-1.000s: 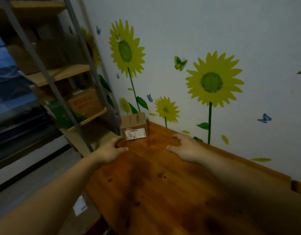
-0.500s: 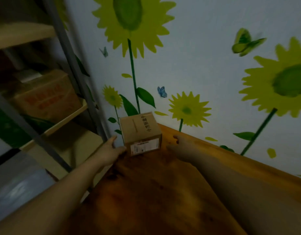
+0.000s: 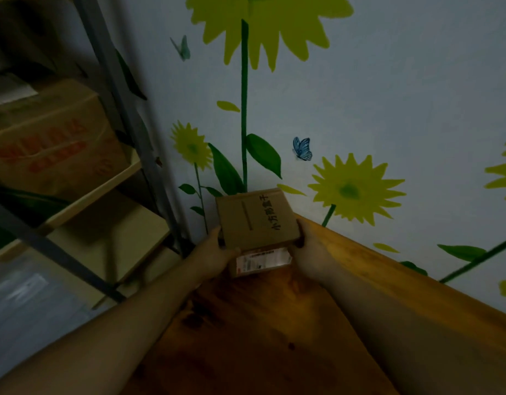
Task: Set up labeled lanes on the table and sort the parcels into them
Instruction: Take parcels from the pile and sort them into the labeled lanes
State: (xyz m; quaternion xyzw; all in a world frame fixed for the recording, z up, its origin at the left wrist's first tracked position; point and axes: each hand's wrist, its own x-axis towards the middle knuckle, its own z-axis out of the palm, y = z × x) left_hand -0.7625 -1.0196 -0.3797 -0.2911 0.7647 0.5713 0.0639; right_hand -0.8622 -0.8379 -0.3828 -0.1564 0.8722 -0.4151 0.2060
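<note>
A small brown cardboard parcel (image 3: 256,220) stands in the far corner of the wooden table (image 3: 263,332), against the wall. Handwritten characters run along its top and a white shipping label faces me on its front. My left hand (image 3: 210,256) grips the parcel's left side, with the thumb over the top edge. My right hand (image 3: 310,246) grips its right side, the fingers curled round the corner. The parcel's lower edge is partly hidden behind my hands.
A metal shelving rack (image 3: 109,89) stands left of the table, holding a large cardboard box (image 3: 52,143) with red print. The wall (image 3: 388,109) behind the table carries sunflower and butterfly stickers. The floor (image 3: 26,309) lies at the lower left.
Both hands have moved forward from the tabletop and closed on the parcel's two sides. The view has moved closer to the corner.
</note>
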